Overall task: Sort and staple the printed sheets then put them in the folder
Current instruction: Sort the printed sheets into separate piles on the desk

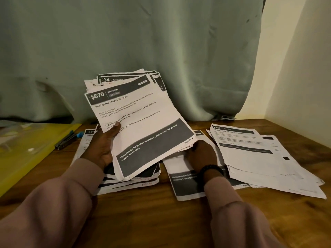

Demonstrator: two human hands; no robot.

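A thick stack of printed sheets [143, 115] is held tilted up above the table; its top page reads "1670 Kitchen". My left hand [103, 145] grips the stack's left edge, thumb lying on the top page. My right hand [200, 154] pinches the stack's lower right corner. Under the stack lie more sheets [129, 181] flat on the table. A single sheet [184, 183] lies below my right wrist. Another spread pile of sheets [259, 158] lies to the right. The yellow folder [21, 158] lies at the left, with a dark stapler [65, 139] on its edge.
The wooden table [152, 217] meets a green curtain [125, 42] at the back and a pale wall [304, 68] at the right. A blue-tipped pen [78, 134] lies beside the stapler.
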